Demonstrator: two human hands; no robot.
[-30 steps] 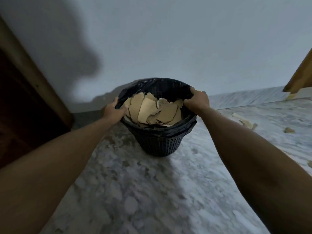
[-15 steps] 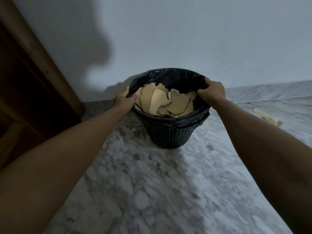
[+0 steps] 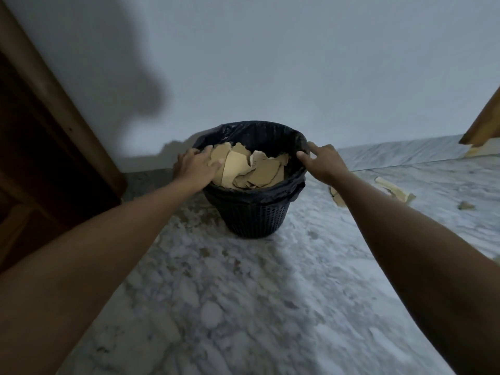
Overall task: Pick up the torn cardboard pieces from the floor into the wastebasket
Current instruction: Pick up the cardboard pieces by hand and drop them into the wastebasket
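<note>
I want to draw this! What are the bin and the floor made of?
The black round wastebasket looks like matte plastic, judging by its moulded lattice wall; its shiny black liner looks like thin plastic film. The grey-white floor looks like polished marble, given its mottled veins.

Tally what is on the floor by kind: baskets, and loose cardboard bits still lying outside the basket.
Wastebasket, black with a bag liner: 1
Cardboard pieces on the floor, outside it: 3 visible, a long strip, a scrap partly behind the right arm, a small bit
Total: 4

Both hands (image 3: pixel 196 166) on wastebasket (image 3: pixel 254 212) rim
</note>
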